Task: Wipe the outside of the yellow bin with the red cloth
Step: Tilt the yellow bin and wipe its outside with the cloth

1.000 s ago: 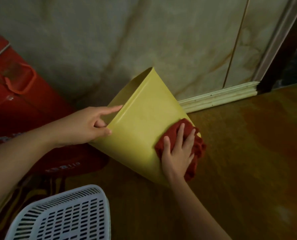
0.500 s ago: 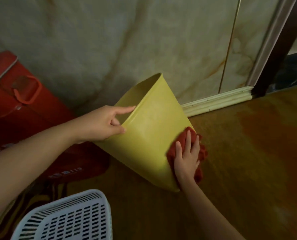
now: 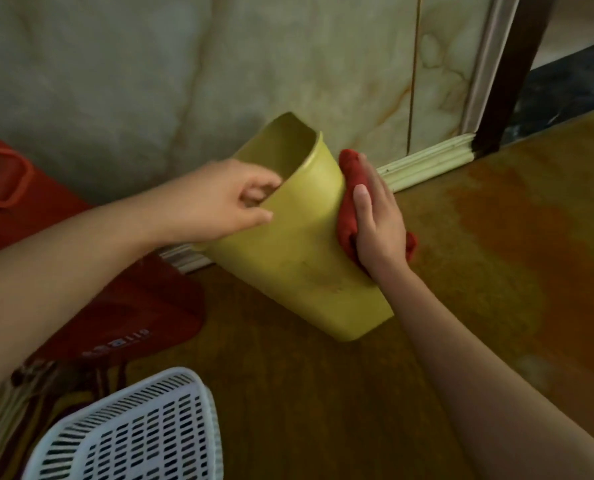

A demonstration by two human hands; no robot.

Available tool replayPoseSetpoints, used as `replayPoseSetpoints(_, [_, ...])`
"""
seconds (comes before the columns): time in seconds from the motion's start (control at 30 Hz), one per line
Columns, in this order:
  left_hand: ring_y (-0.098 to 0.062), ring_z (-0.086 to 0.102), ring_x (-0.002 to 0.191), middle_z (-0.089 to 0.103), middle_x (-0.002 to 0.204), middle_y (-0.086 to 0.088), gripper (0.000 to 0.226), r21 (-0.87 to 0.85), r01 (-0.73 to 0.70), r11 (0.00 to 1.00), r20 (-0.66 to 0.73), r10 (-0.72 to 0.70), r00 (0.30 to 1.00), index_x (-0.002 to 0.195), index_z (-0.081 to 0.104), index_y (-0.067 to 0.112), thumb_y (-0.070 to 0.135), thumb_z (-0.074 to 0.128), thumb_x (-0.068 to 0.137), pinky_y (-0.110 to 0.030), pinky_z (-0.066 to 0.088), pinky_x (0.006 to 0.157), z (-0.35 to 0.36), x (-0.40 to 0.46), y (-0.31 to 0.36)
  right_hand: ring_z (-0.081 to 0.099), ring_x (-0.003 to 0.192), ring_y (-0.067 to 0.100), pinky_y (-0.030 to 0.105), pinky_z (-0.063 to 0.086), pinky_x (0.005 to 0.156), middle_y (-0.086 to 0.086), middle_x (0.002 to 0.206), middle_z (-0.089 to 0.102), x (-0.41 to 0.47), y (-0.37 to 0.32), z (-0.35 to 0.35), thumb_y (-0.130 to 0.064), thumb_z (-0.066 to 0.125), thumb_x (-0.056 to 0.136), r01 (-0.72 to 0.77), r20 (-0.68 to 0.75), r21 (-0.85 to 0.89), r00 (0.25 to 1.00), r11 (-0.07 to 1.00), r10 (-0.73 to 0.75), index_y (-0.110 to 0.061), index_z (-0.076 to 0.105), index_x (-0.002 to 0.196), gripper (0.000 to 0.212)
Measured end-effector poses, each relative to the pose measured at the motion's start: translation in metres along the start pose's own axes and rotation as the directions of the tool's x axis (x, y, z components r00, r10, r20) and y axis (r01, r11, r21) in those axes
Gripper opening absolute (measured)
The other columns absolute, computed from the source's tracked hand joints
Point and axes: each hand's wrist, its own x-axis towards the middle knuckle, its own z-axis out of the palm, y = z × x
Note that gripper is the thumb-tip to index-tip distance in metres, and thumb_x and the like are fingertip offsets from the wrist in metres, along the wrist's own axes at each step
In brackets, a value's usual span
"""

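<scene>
I've swung the yellow bin (image 3: 302,237) more upright since a second ago, and the red cloth (image 3: 349,199) has travelled from the low end of its wall up to the far right side, near the rim. That means the near face is done and I'm now covering the side facing the wall. My left hand (image 3: 219,199) has its grip clenched on the rim, fingers hooked inside the mouth. My right hand (image 3: 375,220) lies flat, pressing the cloth against the bin. The bin is tilted, base on the floor (image 3: 496,237); what I see of its inside looks empty. A white slotted basket (image 3: 132,434) sits near left.
</scene>
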Motion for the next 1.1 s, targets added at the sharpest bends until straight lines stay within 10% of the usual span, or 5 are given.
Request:
replayPoseSetpoints(0.27, [0.005, 0.045, 0.048, 0.058, 0.046, 0.012, 0.006, 0.031, 0.017, 0.999, -0.178, -0.011, 0.984, 0.082, 0.061, 0.008, 0.013, 0.058, 0.083, -0.012, 0.036, 0.053, -0.001, -0.005, -0.015, 0.025, 0.141, 0.022, 0.046, 0.019, 0.111, 0.002, 0.155, 0.026, -0.004, -0.041, 0.021, -0.049, 0.014, 0.089, 0.058, -0.073, -0.14, 0.995, 0.988, -0.069, -0.029, 0.022, 0.146, 0.061])
replayPoseSetpoints(0.53, [-0.002, 0.063, 0.047, 0.071, 0.056, 0.008, 0.021, -0.487, 0.167, 0.857, -0.074, -0.231, 0.97, 0.1, 0.061, 0.014, 0.004, 0.048, 0.088, -0.015, 0.05, 0.046, -0.014, 0.015, -0.02, -0.003, 0.146, 0.021, 0.061, 0.004, 0.112, -0.001, 0.159, 0.004, -0.027, -0.031, 0.051, -0.058, 0.024, 0.089, 0.272, 0.065, -0.372, 0.961, 0.887, -0.268, -0.044, 0.011, 0.144, 0.059])
replayPoseSetpoints(0.8, [-0.009, 0.066, 0.061, 0.067, 0.092, -0.006, 0.036, -0.591, 0.287, 0.754, -0.16, -0.458, 0.875, 0.124, 0.052, 0.008, 0.009, 0.049, 0.088, -0.015, 0.052, 0.049, -0.02, 0.013, -0.051, -0.006, 0.146, 0.023, 0.064, 0.005, 0.111, -0.003, 0.159, -0.008, -0.019, 0.026, 0.038, -0.051, 0.022, 0.094, -0.394, -0.031, -0.278, 0.915, 0.876, 0.402, -0.043, 0.003, 0.145, 0.056])
replayPoseSetpoints(1.0, [-0.006, 0.068, 0.057, 0.069, 0.092, -0.005, 0.036, -0.664, 0.332, 0.67, -0.105, -0.523, 0.846, 0.124, 0.051, 0.009, 0.009, 0.049, 0.088, -0.016, 0.054, 0.051, -0.028, 0.005, -0.065, 0.002, 0.146, 0.023, 0.06, 0.007, 0.109, -0.004, 0.159, 0.007, -0.026, -0.07, 0.095, -0.049, 0.023, 0.092, 0.231, 0.16, -0.265, 0.968, 0.936, -0.193, -0.045, 0.014, 0.143, 0.052])
replayPoseSetpoints(1.1, [-0.004, 0.068, 0.055, 0.073, 0.066, 0.007, 0.019, -0.69, 0.296, 0.66, -0.095, -0.489, 0.867, 0.101, 0.061, 0.015, 0.009, 0.048, 0.089, -0.016, 0.053, 0.05, -0.026, 0.01, -0.061, 0.004, 0.146, 0.02, 0.064, 0.009, 0.107, -0.008, 0.159, 0.01, -0.004, -0.063, 0.089, -0.054, 0.027, 0.088, 0.284, 0.18, -0.298, 0.954, 0.911, -0.239, -0.05, 0.02, 0.14, 0.052])
